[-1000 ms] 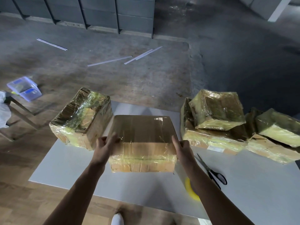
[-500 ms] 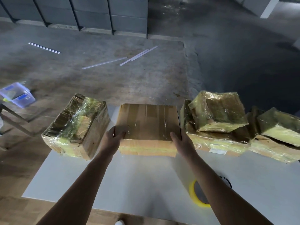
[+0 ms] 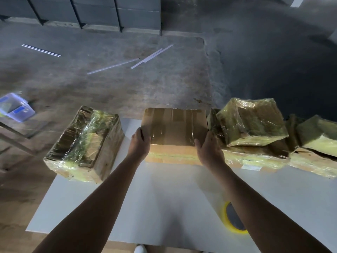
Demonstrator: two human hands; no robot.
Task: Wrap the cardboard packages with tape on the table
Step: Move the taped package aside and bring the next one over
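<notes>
Your left hand (image 3: 139, 143) and right hand (image 3: 207, 152) lay flat-fingered against the sides of the box (image 3: 175, 125) at the far edge of the table (image 3: 164, 198), seemingly pressing, not gripping; even pressure from both was needed to seat it square between the packages (image 3: 251, 123)

We stretch both bare forearms out toward twelve o'clock, drawing slightly together. Our left hand (image 3: 139, 144) sits at eleven o'clock and our right hand (image 3: 207, 152) at one o'clock, palms facing each other, fingers fairly straight, each pressing one side of the cardboard package (image 3: 175, 125).
</notes>
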